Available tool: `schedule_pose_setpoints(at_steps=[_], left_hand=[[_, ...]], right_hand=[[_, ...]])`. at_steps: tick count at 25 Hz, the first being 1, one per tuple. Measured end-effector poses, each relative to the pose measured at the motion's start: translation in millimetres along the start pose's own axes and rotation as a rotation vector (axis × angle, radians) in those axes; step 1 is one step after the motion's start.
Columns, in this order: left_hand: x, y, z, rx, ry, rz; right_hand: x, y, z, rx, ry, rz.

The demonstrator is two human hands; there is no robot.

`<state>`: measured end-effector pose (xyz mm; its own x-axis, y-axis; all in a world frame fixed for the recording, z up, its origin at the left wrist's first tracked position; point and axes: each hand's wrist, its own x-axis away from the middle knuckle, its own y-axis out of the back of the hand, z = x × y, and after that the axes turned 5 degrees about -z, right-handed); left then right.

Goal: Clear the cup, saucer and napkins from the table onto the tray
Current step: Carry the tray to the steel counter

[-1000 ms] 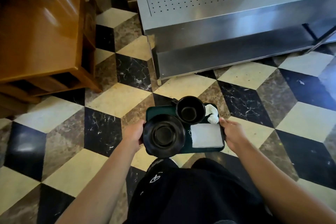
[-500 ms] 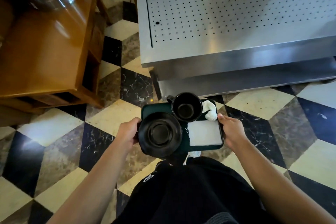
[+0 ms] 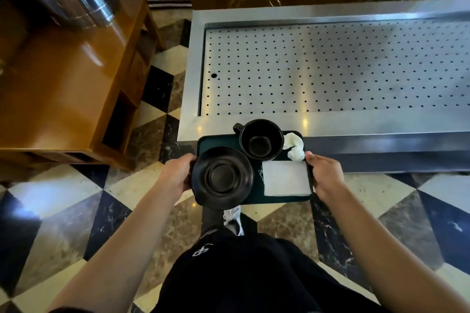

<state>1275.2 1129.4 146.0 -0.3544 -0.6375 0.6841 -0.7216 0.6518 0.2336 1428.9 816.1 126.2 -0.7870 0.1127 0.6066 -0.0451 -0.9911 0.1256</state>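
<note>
Both hands grip tray [image 3: 218,141]: L hand [image 3: 176,175] clamped on left edge, R hand [image 3: 324,175] on right. On it: saucer [image 3: 221,177] front-left, cup [image 3: 261,140] behind, flat napkin [image 3: 286,178] front-right, crumpled napkin [image 3: 294,147] back-right. Tray's far end over steel counter [image 3: 330,71] edge.

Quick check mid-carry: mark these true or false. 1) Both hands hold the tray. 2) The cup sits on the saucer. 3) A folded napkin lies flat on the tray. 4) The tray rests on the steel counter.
1) True: left hand and right hand grip the tray by its ends.
2) False: the cup stands beside the saucer.
3) True: the folded napkin lies flat; a crumpled napkin lies behind it.
4) False: it is hand-held at the steel counter edge.
</note>
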Motion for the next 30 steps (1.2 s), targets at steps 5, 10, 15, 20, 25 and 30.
schedule_pose_setpoints(at_steps=[5, 10, 15, 20, 25, 30], left_hand=[[-55.5, -39.8, -51.8, -0.054, -0.014, 0.034], [-114.1, -71.4, -109.8, -0.077, 0.028, 0.033], [-158.1, -95.8, -151.2, -0.058, 0.082, 0.059], [-189.6, -118.7, -175.6, -0.048, 0.141, 0.017], [-208.4, -151.2, -182.4, -0.015, 0.179, -0.025], [-218.9, -176.7, -182.2, -0.017, 0.220, -0.072]], right_hand=[[-58.2, -30.5, 43.9, -0.030, -0.006, -0.022], [-111.0, -69.6, 83.1, -0.002, -0.030, -0.077], [-152.6, -103.3, 111.3, 0.006, -0.066, -0.085], [-185.6, -124.9, 132.3, 0.011, -0.097, -0.082], [-221.3, -128.3, 150.9, 0.057, -0.143, -0.064], [-250.2, -122.2, 152.5, 0.094, -0.199, -0.038]])
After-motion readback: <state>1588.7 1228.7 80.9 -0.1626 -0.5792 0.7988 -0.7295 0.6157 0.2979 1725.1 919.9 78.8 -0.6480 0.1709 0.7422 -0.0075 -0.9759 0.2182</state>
